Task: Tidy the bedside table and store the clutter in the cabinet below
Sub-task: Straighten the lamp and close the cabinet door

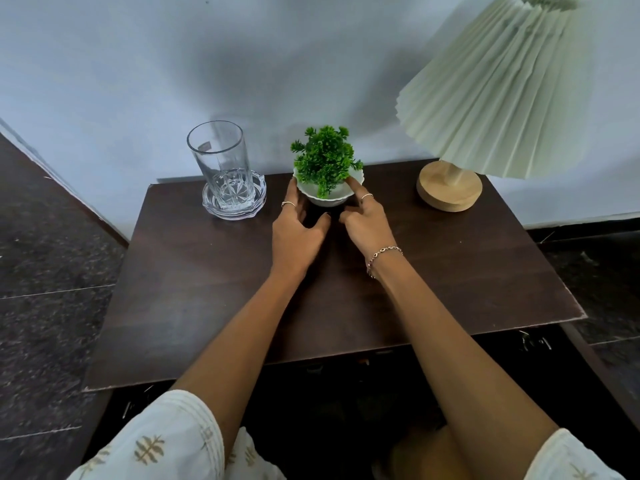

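A small green plant in a white scalloped pot stands at the back middle of the dark wooden bedside table. My left hand touches the pot's left side with its fingertips, thumb spread apart below. My right hand touches the pot's right rim with the index finger, the other fingers loosely curled. Neither hand closes around the pot. The cabinet below shows only as a dark space under the table's front edge.
A clear tall glass stands on a glass coaster at the back left. A lamp with a round wooden base and pleated cream shade stands at the back right. The wall is right behind the table.
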A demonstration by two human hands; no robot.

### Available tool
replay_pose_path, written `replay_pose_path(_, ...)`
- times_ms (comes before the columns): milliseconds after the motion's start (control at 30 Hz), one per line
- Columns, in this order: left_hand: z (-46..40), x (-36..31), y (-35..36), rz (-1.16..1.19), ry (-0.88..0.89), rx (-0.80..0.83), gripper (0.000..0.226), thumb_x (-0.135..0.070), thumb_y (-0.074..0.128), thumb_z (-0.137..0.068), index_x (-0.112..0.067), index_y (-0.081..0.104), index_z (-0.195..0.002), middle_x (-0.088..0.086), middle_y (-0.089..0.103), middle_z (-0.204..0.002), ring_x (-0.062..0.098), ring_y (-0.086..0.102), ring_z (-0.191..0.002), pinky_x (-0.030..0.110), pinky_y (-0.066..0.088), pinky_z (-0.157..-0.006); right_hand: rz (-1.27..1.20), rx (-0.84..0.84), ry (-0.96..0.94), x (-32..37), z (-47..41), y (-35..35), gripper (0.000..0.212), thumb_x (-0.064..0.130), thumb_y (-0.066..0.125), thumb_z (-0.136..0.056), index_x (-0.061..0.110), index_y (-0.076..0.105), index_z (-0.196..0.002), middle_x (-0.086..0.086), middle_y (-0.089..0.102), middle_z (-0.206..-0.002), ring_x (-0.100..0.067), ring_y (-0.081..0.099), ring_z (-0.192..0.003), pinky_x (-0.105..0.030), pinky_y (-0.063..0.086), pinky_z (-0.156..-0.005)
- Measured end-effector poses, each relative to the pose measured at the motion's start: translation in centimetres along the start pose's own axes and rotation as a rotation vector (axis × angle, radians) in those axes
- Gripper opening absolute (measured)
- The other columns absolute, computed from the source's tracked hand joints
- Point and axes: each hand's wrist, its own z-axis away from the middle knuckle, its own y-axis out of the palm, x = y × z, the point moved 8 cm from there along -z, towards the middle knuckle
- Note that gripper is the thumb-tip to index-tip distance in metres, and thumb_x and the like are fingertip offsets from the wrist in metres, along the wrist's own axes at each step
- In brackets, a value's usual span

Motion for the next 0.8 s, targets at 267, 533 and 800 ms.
replay_pose_path(267,0.5,-0.1,-0.9,0.027,-0.016,-0.061,0.083,0.002,0.062,-0.079,-0.018,0.023,-0.149,-0.006,0.051,-0.137,-0.007,0.046,-0.119,0.018,0.035,-0.106,0.123,0.038,-0.095,1.2,1.0,0.4,0.072,0.002,0.046,-0.083,0.043,0.033,-0.141,-0.003,0.056,-0.122,-0.015,0.054,-0.115,-0.035,0.048,-0.096)
replay_pose_path(533,2.3,-0.8,-0.7,-0.135,0.009,-0.019,0.086,0.004,0.056,-0.082,-0.012,0.007,-0.151,0.004,0.040,-0.148,0.009,0.041,-0.134,0.026,0.033,-0.112,0.245,-0.006,-0.209,0.8,3.1,1.4,0.082,0.003,0.049,-0.081,0.037,0.015,-0.147,-0.008,0.025,-0.155,-0.024,0.036,-0.137,-0.044,0.033,-0.112)
replay_pose_path(800,7.0,-2.4,-0.1,-0.331,0.165,0.008,0.080,-0.008,0.057,-0.084,-0.024,0.015,-0.150,-0.003,0.027,-0.155,0.006,0.027,-0.140,0.011,0.020,-0.110,0.020,-0.393,-0.085,-0.6,5.0,-6.2,0.075,-0.001,0.053,-0.079,0.018,0.027,-0.146,-0.015,0.043,-0.141,-0.025,0.048,-0.126,-0.039,0.040,-0.107)
